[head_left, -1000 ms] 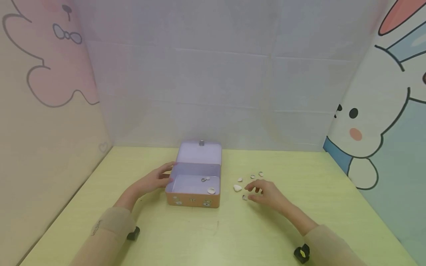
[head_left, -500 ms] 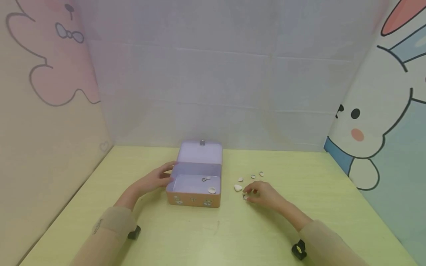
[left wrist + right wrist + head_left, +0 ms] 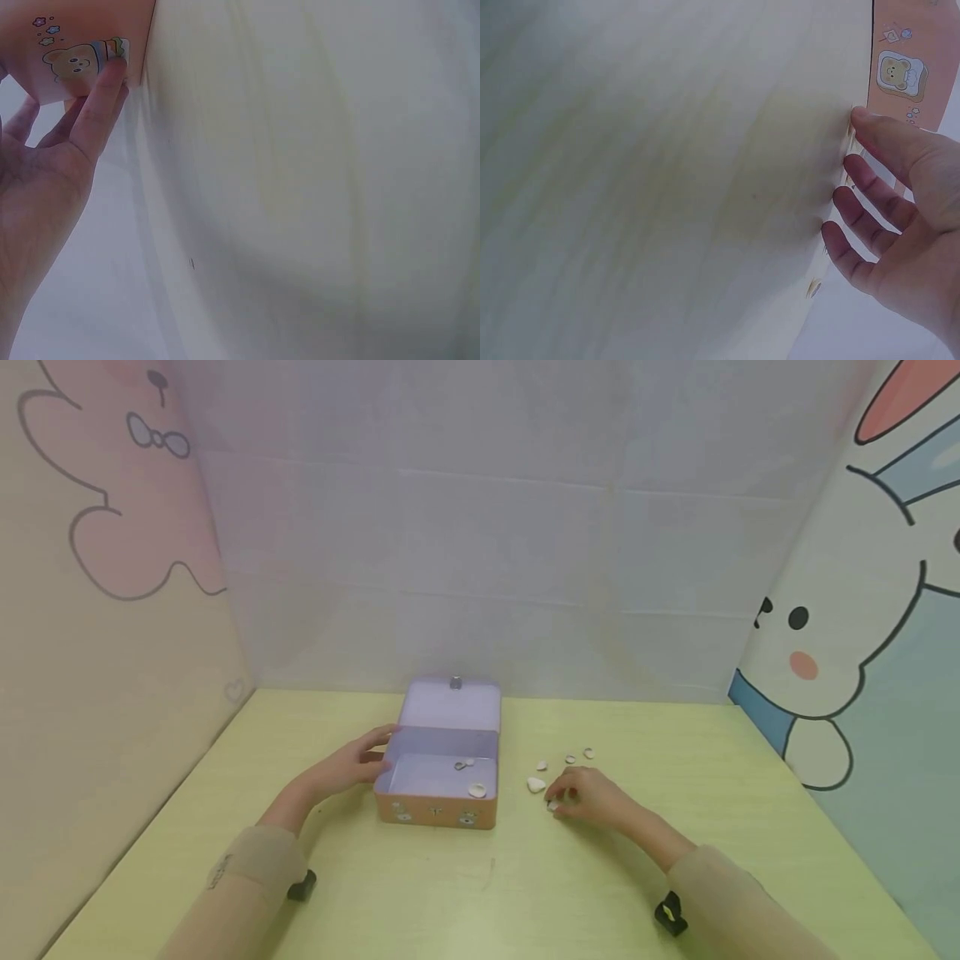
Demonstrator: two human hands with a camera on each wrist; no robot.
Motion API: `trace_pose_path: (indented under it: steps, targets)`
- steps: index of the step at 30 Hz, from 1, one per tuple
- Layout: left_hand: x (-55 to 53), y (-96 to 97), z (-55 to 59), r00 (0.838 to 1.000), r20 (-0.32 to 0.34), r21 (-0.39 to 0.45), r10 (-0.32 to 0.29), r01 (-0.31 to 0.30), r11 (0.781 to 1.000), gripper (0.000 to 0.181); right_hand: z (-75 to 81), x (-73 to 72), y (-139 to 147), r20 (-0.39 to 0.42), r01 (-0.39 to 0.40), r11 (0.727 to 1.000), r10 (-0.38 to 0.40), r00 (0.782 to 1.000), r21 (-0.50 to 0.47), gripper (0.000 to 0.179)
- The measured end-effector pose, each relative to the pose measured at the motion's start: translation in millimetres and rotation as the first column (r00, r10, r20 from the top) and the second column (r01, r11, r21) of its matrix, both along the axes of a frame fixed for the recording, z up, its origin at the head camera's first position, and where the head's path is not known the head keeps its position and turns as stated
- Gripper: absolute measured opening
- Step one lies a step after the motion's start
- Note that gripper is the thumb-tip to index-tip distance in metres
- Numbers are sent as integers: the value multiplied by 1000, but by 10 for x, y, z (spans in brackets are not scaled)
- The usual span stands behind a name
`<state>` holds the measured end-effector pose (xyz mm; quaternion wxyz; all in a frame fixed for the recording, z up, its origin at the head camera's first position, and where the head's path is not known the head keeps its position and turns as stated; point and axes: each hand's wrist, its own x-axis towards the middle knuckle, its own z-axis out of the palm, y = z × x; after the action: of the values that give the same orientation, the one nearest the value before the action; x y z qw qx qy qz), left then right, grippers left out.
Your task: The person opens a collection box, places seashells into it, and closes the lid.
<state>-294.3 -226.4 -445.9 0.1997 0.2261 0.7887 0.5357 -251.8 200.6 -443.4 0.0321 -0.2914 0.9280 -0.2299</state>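
An orange tin box [image 3: 435, 812] with printed bear pictures stands with its pale lilac lid [image 3: 450, 706] raised. My left hand [image 3: 341, 768] rests on its left side, thumb near the rim, and the left wrist view shows fingers [image 3: 96, 112] laid along the orange wall. Inside are a white oval piece [image 3: 477, 791] and a small silver-and-white piece [image 3: 461, 765]. Right of the tin, my right hand [image 3: 596, 795] reaches down to the table, pinching a small white-and-grey piece [image 3: 552, 807] between thumb and fingertips. In the right wrist view, its fingers [image 3: 874, 187] are bent.
Beyond the right fingertips lie a white pebble-like piece [image 3: 536, 785], a smaller pale one [image 3: 542, 766] and two ring-like pieces, one [image 3: 570, 758] left of the other [image 3: 588, 752]. A pale wall [image 3: 487, 543] backs the yellow table [image 3: 450, 893].
My right hand has shifted slightly left and its thumb and fingertips have drawn in around the small white-and-grey piece. The left hand and the tin stay in place.
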Motion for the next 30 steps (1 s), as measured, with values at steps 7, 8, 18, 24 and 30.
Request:
trace_pose_path:
  steps: [7,8,18,24,30]
  targets:
    - [-1,-1,-6,1000,-3,-9,3,-3,1000,63,-12,1,-8,-23,-23,1000,23,999,12,13]
    - [-1,-1,-7,1000,-2,-11,3,-3,1000,63,-11,3,-9,-24,-24,1000,24,999,11,13]
    - [0,-8,-13,1000,-12,-20,9,-9,1000,62,-9,18,-18,-19,-18,1000,18,1000,3,12]
    - [3,-3,-8,1000,-15,3,-9,9,1000,63,31,35,-42,-21,-39,999,39,999,-10,10]
    - [-13,1,-2,1000,-24,-3,-13,13,1000,63,159,55,-64,-32,-74,997,73,997,-20,10]
